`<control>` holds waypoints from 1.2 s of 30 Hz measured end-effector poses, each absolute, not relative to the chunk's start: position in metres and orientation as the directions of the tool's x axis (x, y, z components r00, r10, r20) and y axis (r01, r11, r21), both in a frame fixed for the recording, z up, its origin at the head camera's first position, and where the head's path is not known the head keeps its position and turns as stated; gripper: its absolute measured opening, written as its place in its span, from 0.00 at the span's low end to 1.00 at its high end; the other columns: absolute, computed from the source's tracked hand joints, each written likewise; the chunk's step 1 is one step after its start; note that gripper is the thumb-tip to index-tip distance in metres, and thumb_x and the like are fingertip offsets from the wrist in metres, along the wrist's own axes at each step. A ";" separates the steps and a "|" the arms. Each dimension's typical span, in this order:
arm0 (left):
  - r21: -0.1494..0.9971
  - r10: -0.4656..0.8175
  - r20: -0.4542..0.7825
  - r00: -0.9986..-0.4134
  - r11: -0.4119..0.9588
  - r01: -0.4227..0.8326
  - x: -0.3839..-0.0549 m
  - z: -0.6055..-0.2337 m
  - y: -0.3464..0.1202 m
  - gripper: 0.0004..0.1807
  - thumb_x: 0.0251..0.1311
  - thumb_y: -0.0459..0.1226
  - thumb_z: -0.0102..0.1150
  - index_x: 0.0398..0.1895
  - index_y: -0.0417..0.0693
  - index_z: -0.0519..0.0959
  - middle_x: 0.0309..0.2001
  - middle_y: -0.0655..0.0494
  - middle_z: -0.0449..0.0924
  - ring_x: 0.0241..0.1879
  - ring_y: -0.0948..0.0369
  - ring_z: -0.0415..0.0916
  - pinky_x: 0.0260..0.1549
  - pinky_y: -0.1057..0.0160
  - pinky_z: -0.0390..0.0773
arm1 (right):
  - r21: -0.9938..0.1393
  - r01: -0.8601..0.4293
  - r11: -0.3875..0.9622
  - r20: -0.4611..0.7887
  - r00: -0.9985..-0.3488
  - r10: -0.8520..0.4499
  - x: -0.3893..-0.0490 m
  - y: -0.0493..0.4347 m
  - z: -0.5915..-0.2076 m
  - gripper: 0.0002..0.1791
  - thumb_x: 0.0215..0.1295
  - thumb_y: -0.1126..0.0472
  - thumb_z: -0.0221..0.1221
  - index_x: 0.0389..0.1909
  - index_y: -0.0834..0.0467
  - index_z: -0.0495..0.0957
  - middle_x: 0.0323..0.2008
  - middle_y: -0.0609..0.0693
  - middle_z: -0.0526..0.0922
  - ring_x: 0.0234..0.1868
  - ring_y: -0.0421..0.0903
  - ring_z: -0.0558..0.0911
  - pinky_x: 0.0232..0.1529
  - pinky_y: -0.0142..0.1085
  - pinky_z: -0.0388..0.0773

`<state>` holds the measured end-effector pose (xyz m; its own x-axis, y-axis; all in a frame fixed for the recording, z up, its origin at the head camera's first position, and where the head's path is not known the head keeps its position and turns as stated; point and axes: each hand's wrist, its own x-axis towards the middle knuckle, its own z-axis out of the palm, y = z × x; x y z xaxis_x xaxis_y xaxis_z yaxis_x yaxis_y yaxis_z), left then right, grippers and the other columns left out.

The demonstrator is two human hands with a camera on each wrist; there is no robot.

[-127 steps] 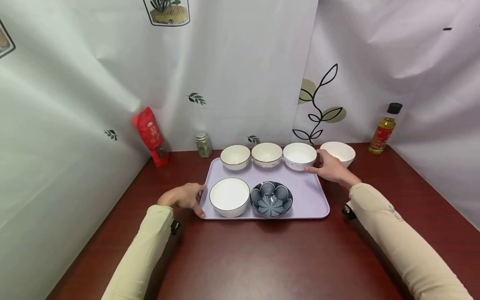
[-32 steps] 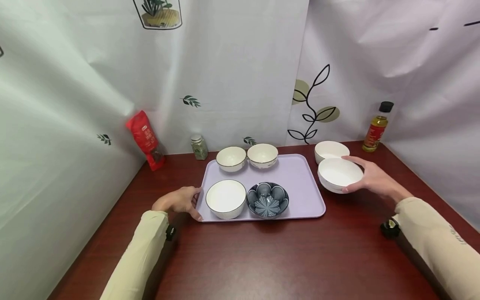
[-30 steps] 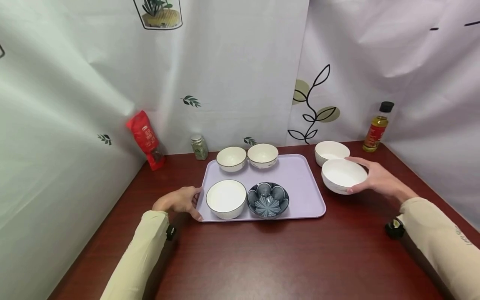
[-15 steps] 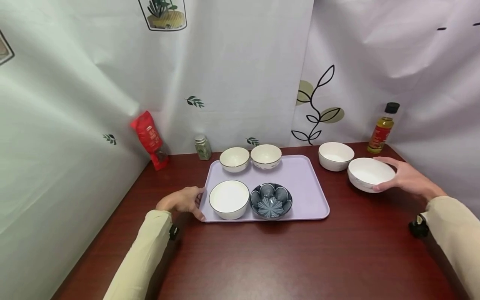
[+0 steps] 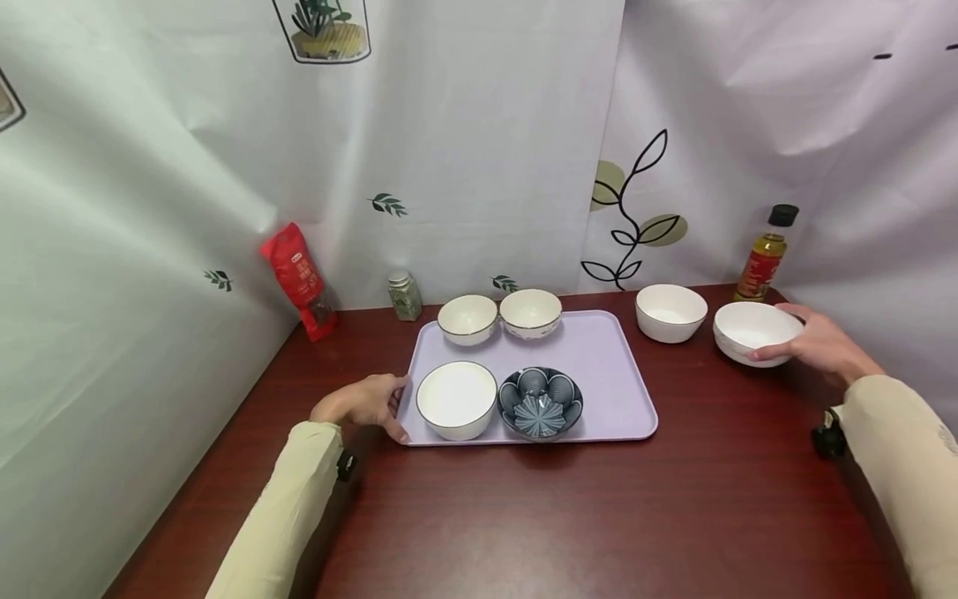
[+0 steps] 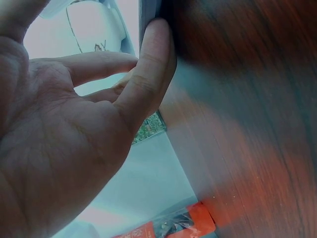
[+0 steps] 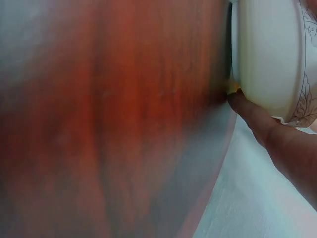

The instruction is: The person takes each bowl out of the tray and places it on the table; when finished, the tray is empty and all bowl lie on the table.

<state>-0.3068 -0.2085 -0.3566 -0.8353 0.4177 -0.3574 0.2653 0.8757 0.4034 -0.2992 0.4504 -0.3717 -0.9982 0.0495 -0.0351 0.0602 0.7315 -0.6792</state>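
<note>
At the right of the head view, my right hand (image 5: pixel 823 343) grips a white bowl (image 5: pixel 752 331) by its right side, thumb at the near side. Its floral-patterned outer wall (image 7: pixel 277 54) shows in the right wrist view, close over the table. My left hand (image 5: pixel 367 403) holds the left edge of a lilac tray (image 5: pixel 609 374), thumb by the near corner; the left wrist view shows a finger (image 6: pixel 148 69) against the tray's edge. On the tray stand two small cream bowls (image 5: pixel 467 320), a larger white bowl (image 5: pixel 457 401) and a dark blue patterned bowl (image 5: pixel 540 405).
Another white bowl (image 5: pixel 670 314) stands on the table between the tray and the held bowl. Behind them is an oil bottle (image 5: pixel 763 258). A spice jar (image 5: pixel 405 296) and a red packet (image 5: pixel 299 279) stand at the back left. Cloth-covered walls (image 5: pixel 494 150) bound the table.
My right hand lifted the patterned white bowl off the tray's back row, carried it right past the other white bowl, then moved it back beside that bowl. My left hand stays at the tray.
</note>
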 end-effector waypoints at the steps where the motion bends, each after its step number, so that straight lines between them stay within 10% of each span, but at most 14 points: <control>1: 0.401 0.413 -0.362 -0.836 0.878 0.260 -0.306 -0.357 -0.209 0.61 0.40 0.40 0.83 0.74 0.27 0.56 0.43 0.46 0.76 0.43 0.57 0.73 0.53 0.55 0.77 | -0.684 0.066 0.727 -0.038 -0.998 0.055 -0.301 0.450 -0.372 0.62 0.54 0.54 0.73 0.76 0.74 0.42 0.72 0.79 0.50 0.63 0.65 0.62 0.59 0.48 0.66; 5: 0.401 0.407 -0.367 -0.837 0.881 0.252 -0.305 -0.358 -0.208 0.61 0.40 0.40 0.83 0.74 0.27 0.57 0.44 0.46 0.76 0.44 0.57 0.73 0.54 0.54 0.77 | -0.701 0.093 0.707 -0.054 -0.996 0.078 -0.307 0.448 -0.370 0.63 0.55 0.54 0.72 0.76 0.75 0.37 0.71 0.81 0.47 0.67 0.73 0.55 0.66 0.67 0.56; 11: 0.408 0.414 -0.359 -0.837 0.876 0.258 -0.304 -0.357 -0.210 0.60 0.39 0.39 0.83 0.74 0.27 0.58 0.43 0.46 0.76 0.43 0.57 0.73 0.52 0.55 0.77 | -0.716 0.110 0.690 -0.022 -0.991 0.135 -0.320 0.438 -0.374 0.60 0.55 0.52 0.72 0.74 0.77 0.45 0.68 0.77 0.56 0.60 0.66 0.64 0.55 0.49 0.68; 21: 0.409 0.417 -0.347 -0.840 0.873 0.264 -0.306 -0.358 -0.210 0.61 0.39 0.40 0.84 0.74 0.28 0.57 0.45 0.47 0.76 0.43 0.58 0.74 0.53 0.55 0.78 | -0.731 0.065 0.679 0.032 -0.991 0.130 -0.335 0.437 -0.378 0.51 0.57 0.53 0.72 0.70 0.75 0.54 0.55 0.65 0.68 0.34 0.25 0.67 0.43 0.28 0.65; 25: 0.401 0.432 -0.334 -0.838 0.870 0.288 -0.306 -0.359 -0.209 0.60 0.39 0.39 0.84 0.73 0.25 0.58 0.43 0.45 0.77 0.43 0.57 0.75 0.52 0.55 0.78 | -0.729 0.071 0.681 0.018 -0.992 0.123 -0.335 0.437 -0.377 0.55 0.59 0.52 0.71 0.73 0.75 0.48 0.63 0.72 0.63 0.44 0.38 0.73 0.48 0.32 0.67; 30: 0.394 0.428 -0.336 -0.839 0.873 0.288 -0.305 -0.359 -0.209 0.60 0.39 0.40 0.84 0.73 0.26 0.58 0.43 0.46 0.77 0.43 0.57 0.74 0.52 0.55 0.78 | -0.689 0.032 0.724 0.072 -0.991 0.113 -0.330 0.429 -0.371 0.64 0.56 0.52 0.72 0.76 0.75 0.37 0.67 0.81 0.56 0.61 0.72 0.63 0.60 0.60 0.64; 36: 0.402 0.411 -0.346 -0.843 0.877 0.262 -0.306 -0.357 -0.208 0.60 0.39 0.40 0.84 0.74 0.28 0.58 0.44 0.46 0.75 0.43 0.57 0.73 0.51 0.56 0.77 | -0.550 -0.033 0.835 0.239 -0.964 0.119 -0.319 0.396 -0.348 0.65 0.49 0.52 0.74 0.76 0.72 0.42 0.63 0.85 0.57 0.63 0.79 0.56 0.60 0.69 0.59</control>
